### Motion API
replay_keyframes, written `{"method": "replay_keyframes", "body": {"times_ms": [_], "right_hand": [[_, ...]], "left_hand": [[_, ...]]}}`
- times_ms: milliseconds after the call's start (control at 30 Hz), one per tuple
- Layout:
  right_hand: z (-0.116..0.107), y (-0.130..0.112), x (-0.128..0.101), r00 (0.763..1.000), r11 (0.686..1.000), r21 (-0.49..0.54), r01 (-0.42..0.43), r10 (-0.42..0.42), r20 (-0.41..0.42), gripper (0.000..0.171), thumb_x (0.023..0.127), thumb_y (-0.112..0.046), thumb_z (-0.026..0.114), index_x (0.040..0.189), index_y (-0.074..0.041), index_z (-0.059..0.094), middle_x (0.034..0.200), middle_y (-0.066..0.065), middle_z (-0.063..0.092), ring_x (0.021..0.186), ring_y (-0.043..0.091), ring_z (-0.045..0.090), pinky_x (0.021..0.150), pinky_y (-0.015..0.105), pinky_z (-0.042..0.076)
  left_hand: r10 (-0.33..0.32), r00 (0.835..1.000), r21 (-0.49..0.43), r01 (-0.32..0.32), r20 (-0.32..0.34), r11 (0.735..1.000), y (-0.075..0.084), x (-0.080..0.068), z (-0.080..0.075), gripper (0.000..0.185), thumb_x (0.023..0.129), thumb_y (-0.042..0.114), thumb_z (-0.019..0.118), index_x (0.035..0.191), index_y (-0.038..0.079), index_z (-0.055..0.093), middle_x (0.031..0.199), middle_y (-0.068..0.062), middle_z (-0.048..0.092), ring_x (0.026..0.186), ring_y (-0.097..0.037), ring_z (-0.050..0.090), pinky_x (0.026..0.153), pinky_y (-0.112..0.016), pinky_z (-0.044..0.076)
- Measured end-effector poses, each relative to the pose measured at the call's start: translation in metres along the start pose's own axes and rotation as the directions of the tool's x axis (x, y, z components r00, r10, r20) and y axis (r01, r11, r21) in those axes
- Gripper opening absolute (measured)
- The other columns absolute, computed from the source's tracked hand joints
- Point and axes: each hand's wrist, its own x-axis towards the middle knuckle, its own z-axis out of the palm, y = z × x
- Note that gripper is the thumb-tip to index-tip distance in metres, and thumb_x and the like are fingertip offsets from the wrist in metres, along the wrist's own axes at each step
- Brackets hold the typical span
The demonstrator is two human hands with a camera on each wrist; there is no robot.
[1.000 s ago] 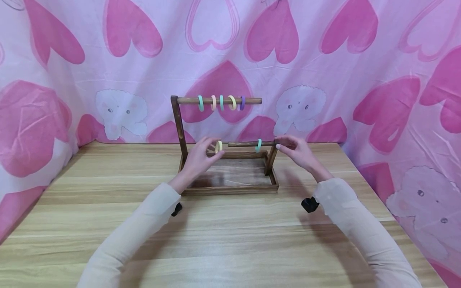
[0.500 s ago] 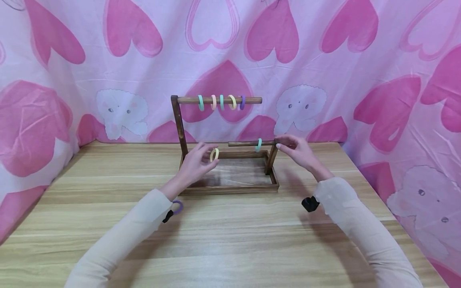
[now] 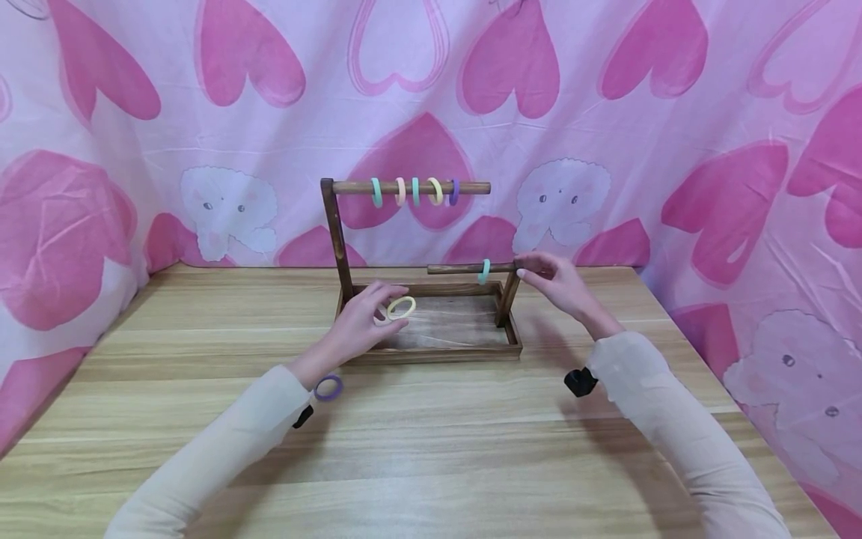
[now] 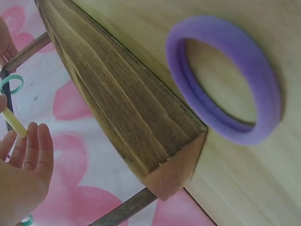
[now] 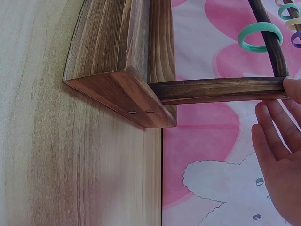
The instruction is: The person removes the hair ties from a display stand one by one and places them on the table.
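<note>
Your left hand [image 3: 357, 322] lowered pinched yellow ring [image 3: 401, 308] over tray [image 3: 431, 352]; right hand [image 3: 555, 283] fingertips gripped lower rod [image 3: 465, 268], steadying rack.

Your left hand [image 3: 360, 318] is raised, palm turned inward, fingers [image 4: 36, 146] loosely extended, thumb and forefinger pinched together. Your right hand [image 3: 555, 283] reaches forward, fingers [image 5: 273, 136] nearly straight, fingertips pinching. Both forearms are sleeved and angle inward from the lower corners.

The dark wooden two-rail rack [image 3: 431, 329] blocked the light wooden table's [image 3: 471, 449] back edge; a purple foam ring [image 3: 328, 387] lay before its front-left corner.
</note>
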Motion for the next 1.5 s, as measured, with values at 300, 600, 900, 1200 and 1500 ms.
{"method": "replay_keyframes", "body": {"times_ms": [300,600,900,1200,1500], "right_hand": [[-0.002,0.026,0.007,1.000,1.000,-0.025,-0.018,0.018,-0.018,0.039,0.087,-0.024,0.057,0.119,-0.001,0.053,0.110,0.014,0.057,0.097,0.022,0.053,0.080,0.031,0.044],[-0.002,0.028,0.007,1.000,1.000,-0.026,-0.013,0.012,-0.023,0.040,0.086,-0.027,0.057,0.118,-0.002,0.053,0.109,0.013,0.057,0.096,0.021,0.054,0.079,0.031,0.043],[-0.001,0.025,0.006,1.000,1.000,-0.024,-0.007,0.006,-0.022,0.037,0.087,-0.023,0.057,0.118,-0.002,0.054,0.110,0.013,0.057,0.096,0.021,0.053,0.078,0.029,0.043],[-0.002,0.027,0.007,1.000,1.000,-0.025,-0.004,0.004,-0.021,0.039,0.086,-0.026,0.058,0.117,-0.002,0.054,0.110,0.013,0.057,0.096,0.021,0.054,0.079,0.030,0.044],[-0.001,0.028,0.008,1.000,1.000,-0.021,-0.004,0.004,-0.023,0.039,0.086,-0.025,0.058,0.117,-0.002,0.054,0.109,0.013,0.057,0.095,0.020,0.054,0.078,0.029,0.044]], "left_hand": [[0.013,0.999,0.010,-0.014,0.052,1.000,0.002,-0.011,-0.003,0.042,0.072,0.012,0.073,0.112,0.007,0.058,0.095,-0.007,0.055,0.077,-0.015,0.048,0.059,-0.026,0.047],[0.052,0.994,0.013,-0.053,0.098,0.998,0.002,-0.021,-0.006,0.042,0.073,0.016,0.073,0.111,0.004,0.058,0.093,-0.003,0.054,0.072,-0.013,0.048,0.054,-0.022,0.044],[0.095,0.990,0.052,-0.100,0.105,0.994,-0.002,-0.031,-0.006,0.041,0.072,0.020,0.074,0.108,0.007,0.059,0.097,-0.004,0.057,0.074,-0.011,0.050,0.058,-0.027,0.043],[0.034,0.984,0.052,-0.043,0.173,0.998,0.000,-0.043,-0.008,0.040,0.073,0.021,0.072,0.109,0.010,0.059,0.093,0.002,0.055,0.070,-0.008,0.047,0.059,-0.027,0.043],[0.035,0.976,0.071,-0.052,0.217,0.996,-0.001,-0.055,-0.008,0.037,0.073,0.018,0.073,0.106,0.006,0.060,0.087,-0.003,0.053,0.065,-0.007,0.044,0.056,-0.022,0.039]]}}
